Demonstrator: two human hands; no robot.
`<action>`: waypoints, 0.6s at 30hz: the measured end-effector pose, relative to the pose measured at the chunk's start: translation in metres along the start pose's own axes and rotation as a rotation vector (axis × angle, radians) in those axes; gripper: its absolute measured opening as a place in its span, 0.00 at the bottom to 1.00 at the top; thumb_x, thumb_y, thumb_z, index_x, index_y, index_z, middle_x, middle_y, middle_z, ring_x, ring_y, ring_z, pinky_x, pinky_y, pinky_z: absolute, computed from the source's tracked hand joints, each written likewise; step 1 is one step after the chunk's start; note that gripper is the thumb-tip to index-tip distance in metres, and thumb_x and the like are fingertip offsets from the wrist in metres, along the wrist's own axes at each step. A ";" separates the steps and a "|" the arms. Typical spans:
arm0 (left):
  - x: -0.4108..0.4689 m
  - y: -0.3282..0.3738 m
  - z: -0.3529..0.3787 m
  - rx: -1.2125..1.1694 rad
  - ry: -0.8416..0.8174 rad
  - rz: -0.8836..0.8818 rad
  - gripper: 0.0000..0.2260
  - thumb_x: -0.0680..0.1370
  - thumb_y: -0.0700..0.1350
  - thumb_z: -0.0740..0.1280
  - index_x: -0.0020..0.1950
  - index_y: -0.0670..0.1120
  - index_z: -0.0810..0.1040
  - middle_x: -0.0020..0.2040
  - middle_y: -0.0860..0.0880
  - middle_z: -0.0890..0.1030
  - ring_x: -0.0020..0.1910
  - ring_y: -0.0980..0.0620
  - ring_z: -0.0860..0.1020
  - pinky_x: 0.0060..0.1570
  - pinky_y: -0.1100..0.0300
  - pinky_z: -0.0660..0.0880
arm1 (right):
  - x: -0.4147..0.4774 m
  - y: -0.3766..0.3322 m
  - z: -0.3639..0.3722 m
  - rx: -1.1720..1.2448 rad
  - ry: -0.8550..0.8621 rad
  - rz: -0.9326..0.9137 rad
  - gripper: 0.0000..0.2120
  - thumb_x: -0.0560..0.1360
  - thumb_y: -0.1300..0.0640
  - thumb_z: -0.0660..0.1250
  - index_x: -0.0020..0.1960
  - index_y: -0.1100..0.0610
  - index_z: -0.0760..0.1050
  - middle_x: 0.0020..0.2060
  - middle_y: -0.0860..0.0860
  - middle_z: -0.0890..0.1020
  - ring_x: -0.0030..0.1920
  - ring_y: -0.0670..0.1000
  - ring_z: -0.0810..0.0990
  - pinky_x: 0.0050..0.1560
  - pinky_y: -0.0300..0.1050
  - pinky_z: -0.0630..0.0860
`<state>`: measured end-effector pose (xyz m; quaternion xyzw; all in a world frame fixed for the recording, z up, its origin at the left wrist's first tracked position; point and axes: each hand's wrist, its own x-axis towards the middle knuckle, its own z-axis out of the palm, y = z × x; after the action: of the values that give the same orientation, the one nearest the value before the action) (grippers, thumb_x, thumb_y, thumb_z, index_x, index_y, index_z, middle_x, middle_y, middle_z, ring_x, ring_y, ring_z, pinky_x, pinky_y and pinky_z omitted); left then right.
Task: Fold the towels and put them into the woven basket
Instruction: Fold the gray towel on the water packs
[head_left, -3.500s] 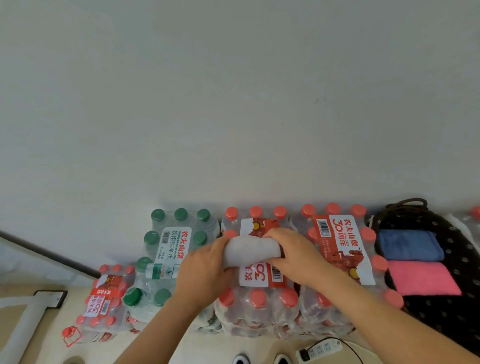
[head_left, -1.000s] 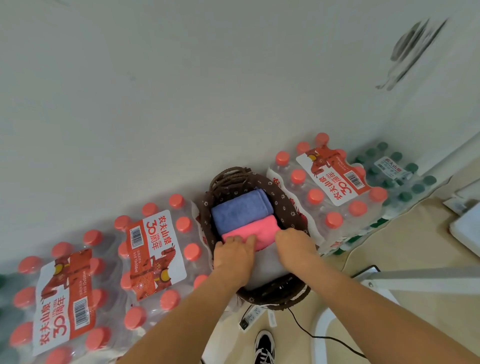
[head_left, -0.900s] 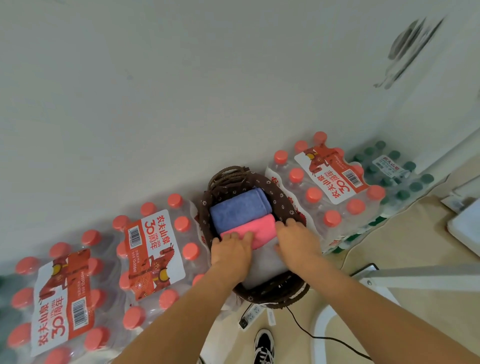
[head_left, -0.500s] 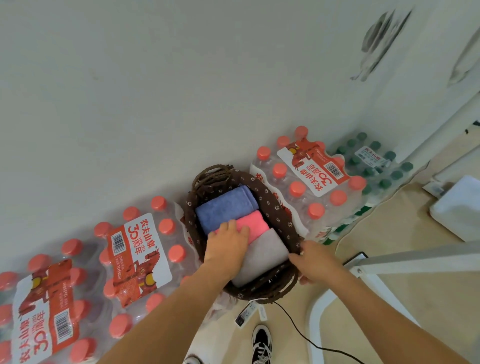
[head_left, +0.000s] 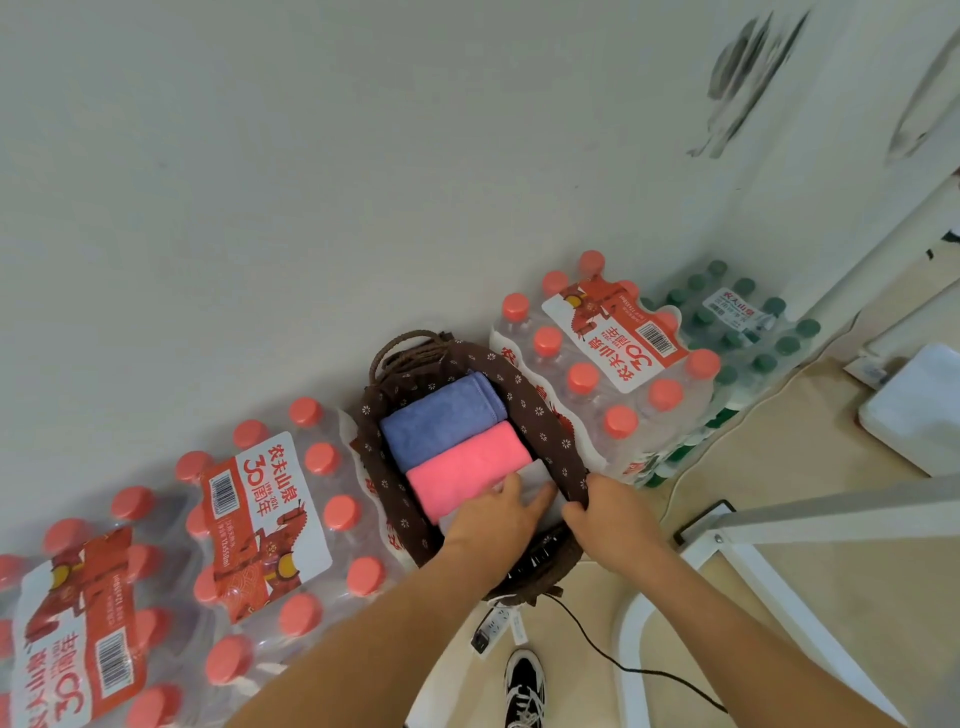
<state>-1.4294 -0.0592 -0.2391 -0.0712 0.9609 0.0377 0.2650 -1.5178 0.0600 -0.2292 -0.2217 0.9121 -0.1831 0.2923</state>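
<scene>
The brown woven basket (head_left: 540, 415) with a flower-print lining stands between packs of bottled water. Inside lie a folded blue towel (head_left: 441, 415), a folded pink towel (head_left: 462, 467) and, nearest me, a folded grey towel (head_left: 535, 475), mostly hidden. My left hand (head_left: 493, 519) rests flat on the grey towel, fingers spread, touching the pink towel's edge. My right hand (head_left: 608, 514) grips the basket's near right rim.
Red-capped water bottle packs (head_left: 270, 519) sit left and right (head_left: 613, 374) of the basket, green-capped ones (head_left: 748, 322) further right. A white wall is behind. A power strip (head_left: 493, 629), a black cable, my shoe (head_left: 524, 686) and a white frame (head_left: 753, 566) are on the floor below.
I carried the folded grey towel from the bottle pack to the basket and laid it in. My right hand left the towel and took the basket rim; the left hand stays pressing the towel.
</scene>
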 end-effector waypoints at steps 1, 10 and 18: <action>0.001 -0.001 0.000 -0.012 -0.013 -0.002 0.33 0.80 0.39 0.60 0.78 0.54 0.45 0.65 0.39 0.64 0.55 0.39 0.75 0.46 0.48 0.74 | 0.000 0.000 -0.001 0.002 -0.006 0.001 0.08 0.76 0.53 0.61 0.42 0.56 0.69 0.37 0.53 0.76 0.41 0.57 0.75 0.41 0.46 0.71; -0.008 -0.030 -0.005 -0.200 0.178 -0.344 0.22 0.80 0.57 0.57 0.71 0.49 0.59 0.62 0.46 0.67 0.57 0.45 0.72 0.43 0.51 0.72 | 0.006 -0.005 -0.012 -0.087 -0.088 -0.011 0.07 0.73 0.53 0.62 0.40 0.56 0.69 0.36 0.51 0.76 0.36 0.53 0.74 0.29 0.42 0.63; -0.008 -0.026 0.000 -0.254 0.164 -0.412 0.27 0.77 0.59 0.60 0.71 0.50 0.57 0.63 0.45 0.67 0.57 0.43 0.72 0.46 0.49 0.73 | 0.009 -0.012 -0.028 -0.205 -0.198 -0.055 0.13 0.75 0.51 0.61 0.34 0.53 0.64 0.32 0.50 0.72 0.36 0.53 0.74 0.32 0.43 0.66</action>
<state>-1.4186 -0.0842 -0.2362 -0.3010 0.9319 0.0975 0.1775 -1.5376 0.0510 -0.2061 -0.2923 0.8863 -0.0740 0.3514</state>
